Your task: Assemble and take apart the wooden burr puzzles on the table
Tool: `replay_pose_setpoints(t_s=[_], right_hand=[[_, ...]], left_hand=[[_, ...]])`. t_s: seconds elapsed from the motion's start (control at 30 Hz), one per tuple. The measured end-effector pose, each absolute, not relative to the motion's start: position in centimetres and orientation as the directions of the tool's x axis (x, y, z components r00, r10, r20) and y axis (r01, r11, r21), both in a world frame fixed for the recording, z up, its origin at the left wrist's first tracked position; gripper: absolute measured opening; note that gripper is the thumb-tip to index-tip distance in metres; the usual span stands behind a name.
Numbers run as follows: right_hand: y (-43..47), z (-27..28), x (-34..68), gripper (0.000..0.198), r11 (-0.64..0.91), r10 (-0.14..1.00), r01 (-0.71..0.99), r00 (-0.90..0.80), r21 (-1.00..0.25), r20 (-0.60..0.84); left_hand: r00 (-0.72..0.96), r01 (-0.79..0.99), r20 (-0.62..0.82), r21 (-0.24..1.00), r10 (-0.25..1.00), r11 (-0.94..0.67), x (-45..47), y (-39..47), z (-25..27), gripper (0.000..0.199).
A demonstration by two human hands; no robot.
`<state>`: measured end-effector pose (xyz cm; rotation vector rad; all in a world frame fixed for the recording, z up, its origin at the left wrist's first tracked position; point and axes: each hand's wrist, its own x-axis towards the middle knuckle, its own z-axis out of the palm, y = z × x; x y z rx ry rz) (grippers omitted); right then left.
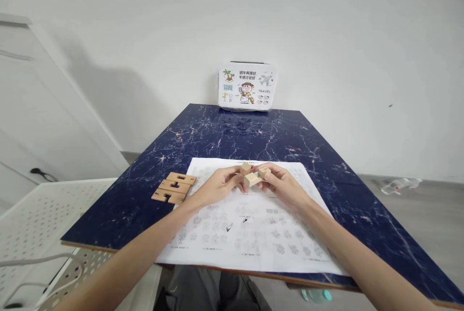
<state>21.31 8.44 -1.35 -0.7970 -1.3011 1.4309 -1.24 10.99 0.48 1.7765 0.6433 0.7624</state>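
Note:
Both hands meet above the far part of a printed sheet, holding pale wooden puzzle pieces with block-like ends. My left hand pinches them from the left, its fingers partly hidden behind the wood. From the right, my right hand grips a block end between thumb and fingers. Whether the pieces are joined together cannot be made out. Left of the sheet, nearest my left forearm, lie three flat wooden pieces side by side, with dark cut-out slots.
A white case with cartoon pictures stands against the wall at the far end of the dark blue marbled table. Two small dark marks or bits show on the sheet. A white perforated surface adjoins the left; a plastic bottle lies on the floor.

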Motion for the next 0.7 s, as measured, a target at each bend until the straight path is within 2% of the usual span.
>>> replay_pose_setpoints(t_s=[0.23,0.57,0.7], right_hand=[[8.3,-0.8,20.9,0.037,0.096,0.972,-0.176,-0.194,-0.98,0.13],[8.2,-0.7,20.9,0.039,0.097,0.963,-0.147,-0.238,-0.984,0.13],[7.8,-0.4,20.6,0.04,0.108,0.945,-0.085,-0.302,-0.991,0.128]], left_hand=[[0.688,0.003,0.141,0.98,0.712,-0.198,-1.0,10.6,1.0,0.043],[0.692,-0.049,0.107,0.994,0.714,-0.101,-0.8,10.8,0.3,0.049],[0.67,-0.034,0.072,0.997,0.739,-0.066,-1.0,10.9,-0.1,0.061]])
